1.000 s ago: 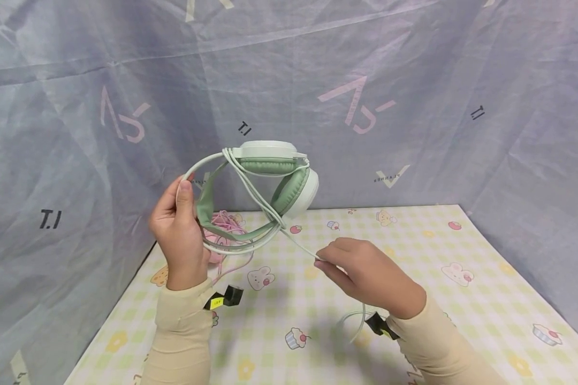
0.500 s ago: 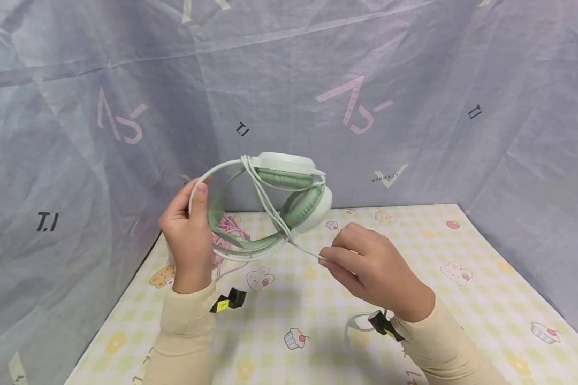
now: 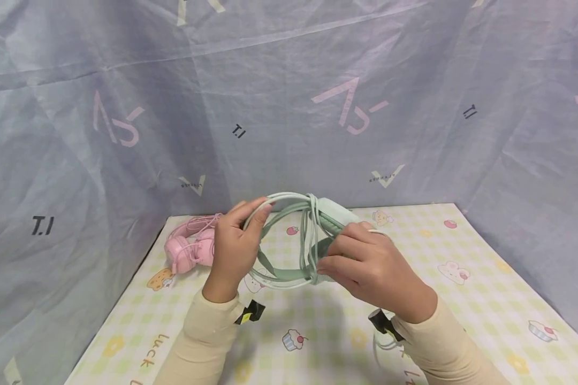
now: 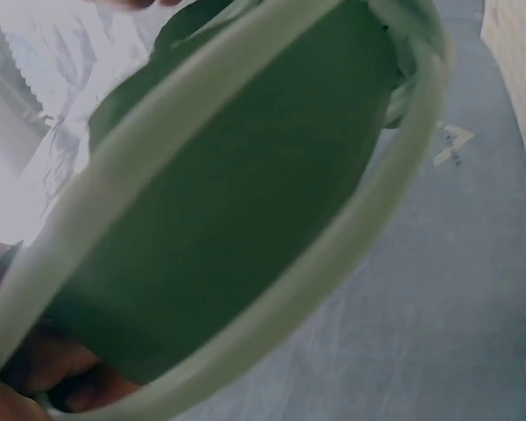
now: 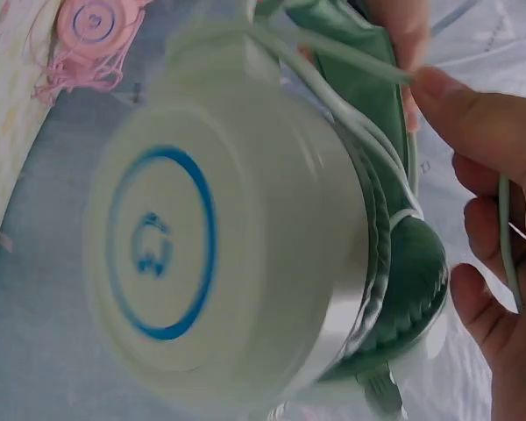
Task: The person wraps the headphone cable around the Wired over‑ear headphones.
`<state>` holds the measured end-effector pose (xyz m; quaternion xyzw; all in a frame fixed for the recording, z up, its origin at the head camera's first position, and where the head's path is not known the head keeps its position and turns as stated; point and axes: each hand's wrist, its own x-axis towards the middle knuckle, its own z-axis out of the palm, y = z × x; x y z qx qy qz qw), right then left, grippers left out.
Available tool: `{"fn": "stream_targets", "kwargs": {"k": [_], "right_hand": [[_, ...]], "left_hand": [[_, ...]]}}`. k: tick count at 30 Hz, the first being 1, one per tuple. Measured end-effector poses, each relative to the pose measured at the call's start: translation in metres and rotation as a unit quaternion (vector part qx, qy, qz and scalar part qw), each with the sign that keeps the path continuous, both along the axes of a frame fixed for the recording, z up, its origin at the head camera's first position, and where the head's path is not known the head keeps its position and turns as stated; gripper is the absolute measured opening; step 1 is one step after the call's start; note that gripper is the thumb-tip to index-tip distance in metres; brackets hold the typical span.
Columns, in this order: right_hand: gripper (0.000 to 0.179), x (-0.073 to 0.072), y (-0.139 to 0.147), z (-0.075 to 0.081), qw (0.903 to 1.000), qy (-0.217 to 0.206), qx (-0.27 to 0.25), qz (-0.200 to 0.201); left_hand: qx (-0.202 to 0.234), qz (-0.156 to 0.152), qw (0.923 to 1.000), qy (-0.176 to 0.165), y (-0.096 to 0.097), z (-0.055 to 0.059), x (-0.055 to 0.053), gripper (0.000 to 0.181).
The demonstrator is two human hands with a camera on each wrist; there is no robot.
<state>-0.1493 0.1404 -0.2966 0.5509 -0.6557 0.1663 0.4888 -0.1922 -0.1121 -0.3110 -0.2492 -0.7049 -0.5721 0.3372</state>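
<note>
A pair of mint-green headphones is held up above the tabletop. My left hand grips its headband, thumb on the near side; in the left wrist view the green padded band and its pale outer hoops fill much of the picture. The headphone cable runs in several turns around the band beside the ear cups. My right hand pinches the cable between thumb and fingertips, close to those turns. One round ear cup with a blue ring faces the right wrist camera. The right hand partly hides the cups in the head view.
Pink headphones with a bundled pink cable rest at the back left of the table. A checked cloth with cartoon prints covers the tabletop. Grey fabric walls rise behind and at both sides. A loose cable loop hangs below the right wrist.
My left hand has carried the green headphones rightward and lower, turning them, toward the right hand. The right hand stays nearly in place with the cable. The pink headphones now show more fully.
</note>
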Motion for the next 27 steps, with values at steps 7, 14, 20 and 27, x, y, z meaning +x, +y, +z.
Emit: {"fn": "stream_targets", "kwargs": {"k": [7,14,20,27], "right_hand": [[0.009,-0.001,0.005,0.0,0.9998,-0.001,0.011,-0.016],[0.012,-0.001,0.01,-0.001,0.9995,0.007,0.013,-0.027],[0.01,0.002,0.012,0.005,0.9998,0.009,0.01,-0.012],[0.012,0.006,0.016,0.013,0.9996,0.025,-0.012,0.001]], "left_hand": [[-0.03,-0.033,0.9989,-0.013,0.001,0.0,0.004,0.021],[-0.057,-0.06,0.9964,-0.018,0.003,0.0,0.002,0.02],[-0.083,-0.057,0.9944,-0.03,0.004,-0.001,0.003,0.021],[-0.11,-0.066,0.9912,-0.032,0.005,-0.001,0.006,0.022]]}}
